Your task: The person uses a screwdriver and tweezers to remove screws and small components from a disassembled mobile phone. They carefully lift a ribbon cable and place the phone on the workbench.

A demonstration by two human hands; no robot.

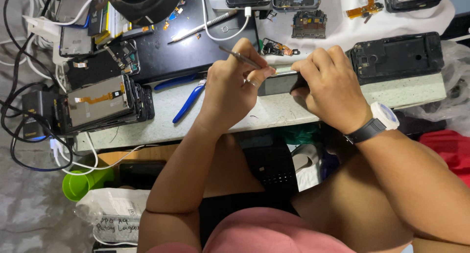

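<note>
Metal tweezers [240,57] sit pinched in the left hand [230,89]. Right hand [328,84] clamps a dark slab-shaped phone [276,82] — near the tabletop's [274,111] front edge.

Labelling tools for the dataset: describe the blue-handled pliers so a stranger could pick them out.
Start at the pale stone-look worktop and go left of the person's left hand, short of the stack of dismantled phones. The blue-handled pliers lie there untouched, handles splayed toward the front edge. They are the only bright blue tool; the thin metal tool is in the left hand.
</note>
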